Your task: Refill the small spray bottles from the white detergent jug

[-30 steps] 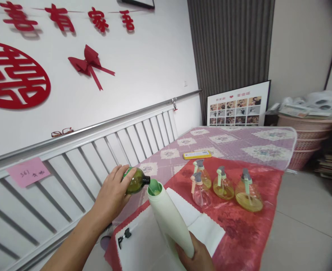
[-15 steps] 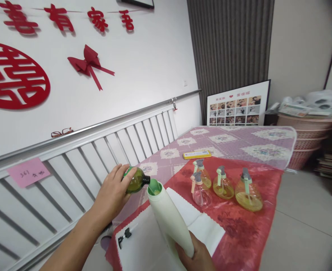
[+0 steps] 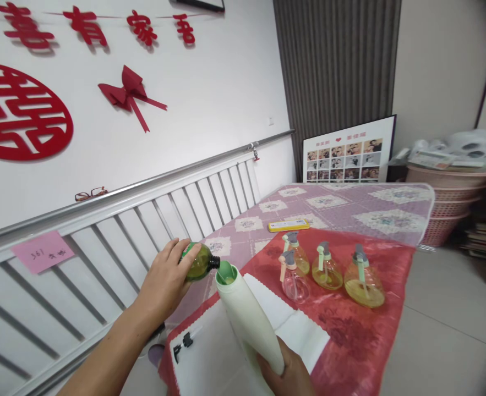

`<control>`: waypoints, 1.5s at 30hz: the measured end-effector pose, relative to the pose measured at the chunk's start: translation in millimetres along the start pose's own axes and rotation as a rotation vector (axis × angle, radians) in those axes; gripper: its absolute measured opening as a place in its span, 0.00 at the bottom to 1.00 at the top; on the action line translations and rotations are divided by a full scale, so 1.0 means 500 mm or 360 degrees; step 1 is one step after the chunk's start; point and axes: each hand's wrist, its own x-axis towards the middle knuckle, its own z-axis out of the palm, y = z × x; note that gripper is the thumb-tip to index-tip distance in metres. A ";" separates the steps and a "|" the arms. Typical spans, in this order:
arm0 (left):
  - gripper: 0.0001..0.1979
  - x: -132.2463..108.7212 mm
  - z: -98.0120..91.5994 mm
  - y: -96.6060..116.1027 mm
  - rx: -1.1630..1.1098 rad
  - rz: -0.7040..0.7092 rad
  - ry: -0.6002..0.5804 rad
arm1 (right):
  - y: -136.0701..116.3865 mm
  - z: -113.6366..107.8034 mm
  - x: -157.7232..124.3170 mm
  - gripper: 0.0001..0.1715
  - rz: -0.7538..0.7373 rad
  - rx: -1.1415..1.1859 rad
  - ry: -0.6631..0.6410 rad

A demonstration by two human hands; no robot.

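Note:
My left hand is wrapped around a green bottle with a black neck, tipped sideways so its mouth points right. That mouth sits at the rim of a tall pale green bottle, with a thin stream running inside the opening. Low on the pale bottle, my right hand grips it; the bottle leans with its open top toward the left. A black pump head lies on the white cloth below my left hand.
Several spray bottles, among them a pink one and a large yellow one, stand on the red cloth to the right. A yellow flat case lies behind them. A white radiator runs along the left; stacked baskets stand at right.
Both hands and both bottles hold almost the same positions, with the green bottle still tipped at the pale bottle's opening. Only a very slight shift of the view shows.

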 end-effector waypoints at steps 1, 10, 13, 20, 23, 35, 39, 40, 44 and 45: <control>0.33 0.000 0.000 0.000 0.0002 0.0001 0.0004 | 0.000 0.000 -0.001 0.14 0.0009 -0.0010 -0.0007; 0.33 0.002 -0.001 -0.001 0.0048 0.0028 0.0017 | -0.006 -0.001 -0.001 0.11 0.0005 -0.0032 -0.0008; 0.33 0.001 -0.001 -0.002 0.0071 0.0039 0.0031 | -0.008 -0.001 0.000 0.11 0.0004 -0.0015 -0.0001; 0.34 0.002 0.000 -0.005 0.0103 0.0067 0.0064 | -0.014 -0.009 -0.001 0.15 0.0050 0.0048 -0.0046; 0.35 0.003 -0.001 -0.004 0.0091 0.0066 0.0059 | -0.014 -0.009 -0.001 0.14 0.0106 0.0037 -0.0060; 0.35 0.007 -0.005 -0.004 0.0111 0.0087 0.0058 | -0.015 -0.008 0.001 0.16 0.0140 0.0045 -0.0079; 0.35 0.008 -0.008 -0.001 0.0113 0.0097 0.0065 | -0.012 -0.006 0.000 0.14 0.0137 0.0075 -0.0070; 0.35 0.008 -0.008 -0.001 0.0117 0.0098 0.0064 | -0.011 -0.006 0.000 0.14 0.0135 0.0080 -0.0072; 0.35 0.008 -0.007 0.000 0.0138 0.0094 0.0056 | -0.010 -0.006 0.000 0.16 0.0132 0.0044 -0.0079; 0.35 0.008 -0.007 0.000 0.0141 0.0093 0.0057 | -0.010 -0.006 0.000 0.15 0.0131 0.0033 -0.0084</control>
